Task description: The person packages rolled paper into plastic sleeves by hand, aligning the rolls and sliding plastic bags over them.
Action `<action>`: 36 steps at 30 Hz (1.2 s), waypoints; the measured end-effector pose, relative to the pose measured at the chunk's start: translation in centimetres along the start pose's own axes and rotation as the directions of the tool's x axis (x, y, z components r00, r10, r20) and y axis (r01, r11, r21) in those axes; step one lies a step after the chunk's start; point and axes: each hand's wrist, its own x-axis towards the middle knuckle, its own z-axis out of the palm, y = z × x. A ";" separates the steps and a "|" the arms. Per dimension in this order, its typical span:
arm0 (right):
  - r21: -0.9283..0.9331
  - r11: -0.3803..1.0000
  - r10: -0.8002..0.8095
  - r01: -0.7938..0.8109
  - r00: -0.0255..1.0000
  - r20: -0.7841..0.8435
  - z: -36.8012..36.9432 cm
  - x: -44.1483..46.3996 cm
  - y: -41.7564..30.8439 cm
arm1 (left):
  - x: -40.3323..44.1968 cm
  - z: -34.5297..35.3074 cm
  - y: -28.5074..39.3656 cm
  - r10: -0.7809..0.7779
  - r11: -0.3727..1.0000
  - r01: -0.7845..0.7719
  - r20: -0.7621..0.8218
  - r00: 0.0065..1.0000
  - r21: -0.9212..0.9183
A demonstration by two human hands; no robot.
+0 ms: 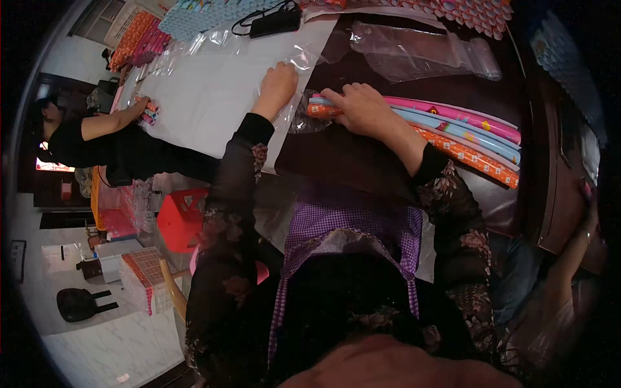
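Observation:
My right hand (365,110) is closed over the left ends of several patterned paper rolls on the dark table. Among them are a pink roll (479,118), a light blue roll (482,138) and an orange roll (462,152), lying side by side. Crumpled clear plastic (304,116) shows by the ends of the rolls, left of my right hand. Over the right edge of the white sheet, my left hand (279,84) has its fingers curled in; what it holds, if anything, is hidden. Shiny clear film lies close to its fingertips.
A clear plastic sleeve (414,52) lies behind the rolls. A black pouch (275,23) sits at the far edge, near stacked bundles of rolls (200,19). At left, another person's hand (140,107) grips small rolls. A red stool (181,220) stands below; another person's arm is at right.

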 end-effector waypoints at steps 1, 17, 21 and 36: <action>-0.002 1.000 0.004 -0.004 1.000 0.000 0.1 0.0 0.1 | 0.2 -0.2 -0.4 -0.005 0.997 -0.001 -0.082 0.997 -0.075; 0.007 1.000 0.020 -0.020 0.999 -0.025 0.6 0.1 0.1 | -11.7 -2.9 -21.2 -0.784 0.324 0.281 -0.091 0.614 -0.903; 0.021 0.999 0.031 -0.031 1.000 -0.004 0.3 0.2 0.0 | -11.6 -2.2 -19.2 -0.449 0.885 0.406 -0.640 0.623 -0.226; -0.012 1.000 0.012 -0.013 0.999 -0.051 0.9 0.2 0.3 | -5.8 -4.9 6.3 0.557 0.820 -0.544 0.026 0.830 -0.181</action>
